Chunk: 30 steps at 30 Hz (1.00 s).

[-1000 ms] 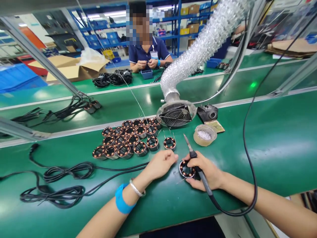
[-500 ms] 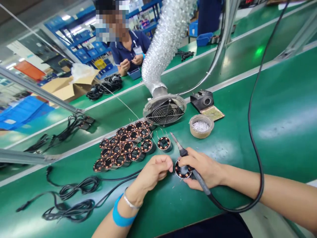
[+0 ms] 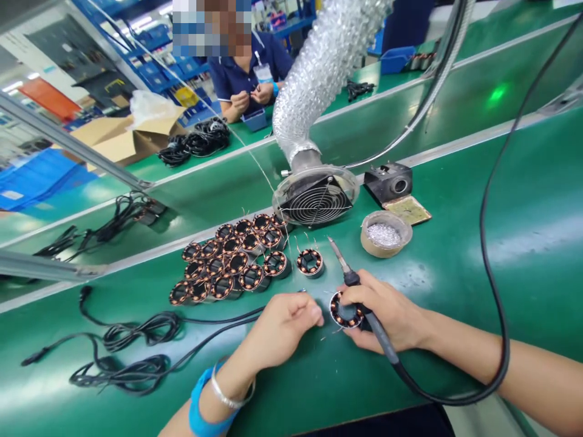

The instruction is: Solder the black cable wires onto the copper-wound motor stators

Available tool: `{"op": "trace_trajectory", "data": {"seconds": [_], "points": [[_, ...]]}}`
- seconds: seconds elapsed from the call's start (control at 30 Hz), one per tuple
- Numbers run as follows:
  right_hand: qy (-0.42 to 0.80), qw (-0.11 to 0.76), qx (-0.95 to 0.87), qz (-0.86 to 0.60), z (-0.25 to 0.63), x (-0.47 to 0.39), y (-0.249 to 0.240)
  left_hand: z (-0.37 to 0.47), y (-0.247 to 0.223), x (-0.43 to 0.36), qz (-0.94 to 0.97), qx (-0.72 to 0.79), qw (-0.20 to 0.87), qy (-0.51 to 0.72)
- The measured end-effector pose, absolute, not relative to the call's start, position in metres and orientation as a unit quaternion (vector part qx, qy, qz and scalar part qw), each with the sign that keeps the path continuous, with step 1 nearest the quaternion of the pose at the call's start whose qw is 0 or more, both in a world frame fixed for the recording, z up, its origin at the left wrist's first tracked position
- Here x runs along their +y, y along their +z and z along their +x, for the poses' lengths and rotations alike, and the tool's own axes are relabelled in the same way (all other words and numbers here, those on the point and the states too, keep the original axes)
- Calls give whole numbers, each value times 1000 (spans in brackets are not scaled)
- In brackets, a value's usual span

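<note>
Green tabletop stretches before you, a silver ribbed foil duct hanging over it. Your left hand is curled closed — whether around anything, I can't tell. Your right hand grips a black-handled, metal-tipped soldering iron — plus a round copper-wound ring, near your left fingertips.

Ring: in my right grip, over table, just right of my left grip, not touching it. Silvery outer rim, dark inner parts, copper windings set around face; hollow middle. Open face up, tilted toward me; fingers cover part of right side. Thin wire ends stick out.

Iron: also in my right grip, slanting across fingers. Dark handle, pale tapered metal end, tip pointing up-left, away from me, apart from ring.
</note>
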State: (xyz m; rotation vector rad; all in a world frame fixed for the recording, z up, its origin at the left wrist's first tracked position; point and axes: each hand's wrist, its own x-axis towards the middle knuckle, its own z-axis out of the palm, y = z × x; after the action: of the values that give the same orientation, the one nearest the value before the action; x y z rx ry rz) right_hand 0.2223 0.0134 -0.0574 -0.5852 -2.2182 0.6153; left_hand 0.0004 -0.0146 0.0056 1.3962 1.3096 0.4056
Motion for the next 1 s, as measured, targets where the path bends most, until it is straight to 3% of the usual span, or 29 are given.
{"op": "trace_trajectory", "data": {"seconds": [0.1, 0.17, 0.37, 0.53, 0.77, 0.83, 1.0], "points": [[239, 376, -863, -239, 223, 12, -57, 17, 1, -6, 497, 533, 647, 224], [239, 378, -861, -241, 223, 11, -57, 19, 1, -8, 491, 529, 652, 231], [246, 373, -863, -236, 223, 10, -57, -6, 8, -41, 632, 590, 494, 87], [250, 366, -864, -237, 224, 8, -57, 0, 6, -56, 634, 600, 468, 139], [224, 372, -871, -229, 229, 8, -66, 23, -2, -56, 505, 536, 631, 246], [224, 375, -870, -226, 230, 8, -67, 16, 0, -60, 567, 543, 578, 224], [230, 381, -867, -222, 227, 6, -63, -33, -6, -68, 678, 701, 197, 100]]}}
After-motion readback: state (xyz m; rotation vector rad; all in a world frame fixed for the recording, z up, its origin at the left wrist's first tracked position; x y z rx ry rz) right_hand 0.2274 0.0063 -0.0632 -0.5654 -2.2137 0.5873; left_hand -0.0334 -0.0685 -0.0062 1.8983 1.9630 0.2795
